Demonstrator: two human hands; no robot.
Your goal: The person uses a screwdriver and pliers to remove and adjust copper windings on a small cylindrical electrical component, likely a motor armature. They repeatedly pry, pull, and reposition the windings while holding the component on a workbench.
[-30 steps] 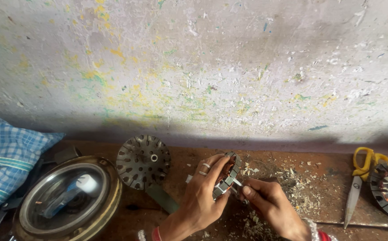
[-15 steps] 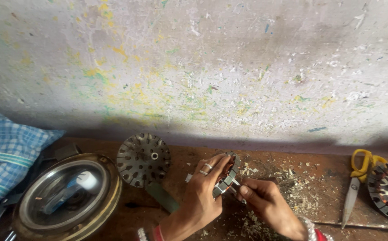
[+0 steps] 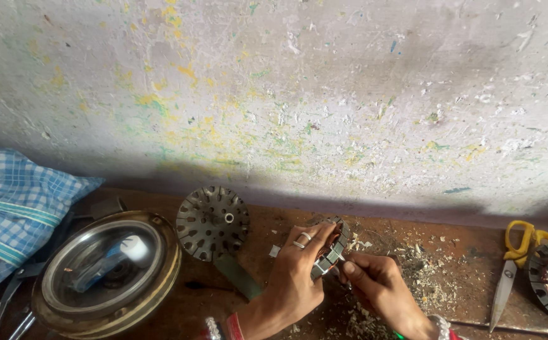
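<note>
Right now the left hand (image 3: 296, 277) grips a slotted metal ring (image 3: 329, 249) and holds it up on edge above the worktop (image 3: 456, 249), so its flat face turns to the right, towards the other hand. The right hand (image 3: 375, 283) sits just beside it on the near right, fingers pinched shut on something thin that meets the ring's lower rim; what it is I cannot tell. Both hands touch the ring, the left carrying it. Scraps (image 3: 428, 271) litter the worktop to the right, yellow-handled scissors (image 3: 513, 264) well apart, a round slotted disc (image 3: 213, 221) to the left.
</note>
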